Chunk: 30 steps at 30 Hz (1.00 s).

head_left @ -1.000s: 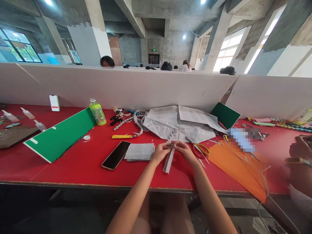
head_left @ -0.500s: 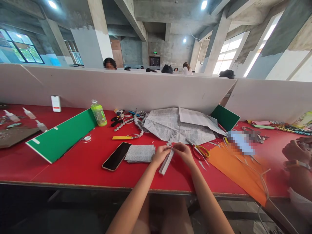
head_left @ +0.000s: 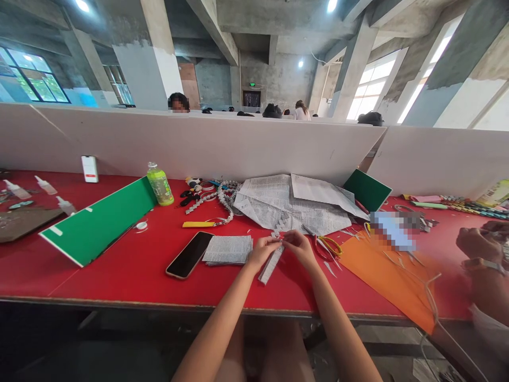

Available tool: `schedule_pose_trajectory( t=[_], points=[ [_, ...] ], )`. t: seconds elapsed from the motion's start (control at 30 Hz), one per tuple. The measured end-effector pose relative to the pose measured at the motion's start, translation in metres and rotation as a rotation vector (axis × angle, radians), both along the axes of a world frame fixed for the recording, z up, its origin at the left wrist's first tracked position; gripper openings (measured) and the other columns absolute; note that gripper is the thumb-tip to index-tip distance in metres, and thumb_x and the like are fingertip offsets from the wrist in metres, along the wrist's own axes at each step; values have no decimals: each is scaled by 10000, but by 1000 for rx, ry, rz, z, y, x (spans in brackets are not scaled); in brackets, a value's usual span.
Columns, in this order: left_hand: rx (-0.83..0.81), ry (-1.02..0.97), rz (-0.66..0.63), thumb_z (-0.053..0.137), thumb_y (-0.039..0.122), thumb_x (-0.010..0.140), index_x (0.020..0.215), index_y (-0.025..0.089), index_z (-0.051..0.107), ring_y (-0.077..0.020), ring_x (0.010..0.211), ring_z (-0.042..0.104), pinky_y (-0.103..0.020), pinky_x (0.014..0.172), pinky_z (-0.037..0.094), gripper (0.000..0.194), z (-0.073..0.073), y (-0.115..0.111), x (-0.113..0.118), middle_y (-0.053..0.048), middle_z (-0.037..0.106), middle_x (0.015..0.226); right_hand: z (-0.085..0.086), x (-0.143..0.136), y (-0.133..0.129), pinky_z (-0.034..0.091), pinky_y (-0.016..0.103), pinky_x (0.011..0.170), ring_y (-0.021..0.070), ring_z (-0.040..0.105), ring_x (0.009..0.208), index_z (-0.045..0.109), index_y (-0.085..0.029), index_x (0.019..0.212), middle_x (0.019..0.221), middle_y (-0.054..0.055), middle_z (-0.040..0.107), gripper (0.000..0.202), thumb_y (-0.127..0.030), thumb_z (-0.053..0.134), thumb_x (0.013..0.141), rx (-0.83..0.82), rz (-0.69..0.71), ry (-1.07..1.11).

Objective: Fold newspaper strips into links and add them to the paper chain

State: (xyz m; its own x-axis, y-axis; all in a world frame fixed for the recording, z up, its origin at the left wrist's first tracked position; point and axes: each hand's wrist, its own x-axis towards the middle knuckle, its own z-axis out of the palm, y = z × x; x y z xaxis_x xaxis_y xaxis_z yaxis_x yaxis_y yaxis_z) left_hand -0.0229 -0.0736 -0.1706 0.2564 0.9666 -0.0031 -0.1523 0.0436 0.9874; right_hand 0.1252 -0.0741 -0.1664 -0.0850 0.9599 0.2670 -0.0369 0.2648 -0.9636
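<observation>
My left hand point(head_left: 261, 252) pinches a folded paper chain point(head_left: 275, 234), whose zigzag length runs away from me toward the newspaper. From the other side my right hand point(head_left: 299, 248) meets it, thumb and fingers closed on the same piece. A flat printed paper strip point(head_left: 270, 269) slants toward me below the fingertips; the exact join is hidden by the fingers. Left of my left hand lies a stack of cut newspaper pieces point(head_left: 228, 249). Scissors with red and yellow handles point(head_left: 329, 245) rest right of my right hand.
A black phone point(head_left: 190, 254), a yellow-handled cutter point(head_left: 199, 224) and a green bottle point(head_left: 160, 184) stand or lie leftward. Crumpled newspaper sheets point(head_left: 266, 199) lie behind. Rightward are an orange sheet point(head_left: 382, 281), a white cord point(head_left: 431, 297) and a co-worker's hands point(head_left: 481, 244).
My hands stay nearly in place, with the right fingers shifted slightly on the paper. The co-worker's hands at the right have moved a little leftward.
</observation>
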Motion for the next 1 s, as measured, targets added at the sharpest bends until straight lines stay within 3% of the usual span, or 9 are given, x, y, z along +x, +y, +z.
schedule_pose_trajectory(
  t=[0.1,0.27,0.4,0.57,0.8,1.0],
  points=[
    [-9,-55,-23,696,323,630,837,136,668,-169,734,609,-272,703,432,280,-3,2,1,-44,689,777,-2,0,1,426,284,634,160,547,669,586,-213,785,695,2,590,228,-370,690,656,5,-14,-7],
    [6,-66,62,694,303,631,824,147,652,-174,771,622,-281,747,443,252,-1,3,1,-46,697,797,-4,1,2,379,272,576,147,506,590,590,-177,645,619,9,580,288,-455,616,719,14,-44,-163],
    [32,-42,61,670,301,656,824,148,637,-176,755,631,-279,723,456,229,0,2,2,-47,694,778,-6,1,1,391,278,606,163,531,626,591,-175,667,649,24,607,276,-432,569,765,77,-58,-245],
    [109,33,104,646,314,680,795,152,620,-176,721,631,-272,682,459,200,-4,4,5,-37,679,723,-8,-4,1,379,273,594,163,517,623,542,-189,645,653,23,598,257,-391,508,801,155,-177,-391],
    [81,16,145,646,314,666,770,162,600,-163,691,615,-252,644,439,190,-5,5,2,-25,659,699,-8,-3,1,413,272,638,170,563,684,574,-187,722,715,27,615,226,-399,538,794,89,-46,-247],
    [37,6,129,625,314,675,792,169,584,-161,697,600,-256,664,421,190,-6,6,0,-13,649,704,-9,-2,4,427,291,706,185,565,787,584,-199,736,824,42,602,140,-337,575,758,136,-52,-246]
  ],
)
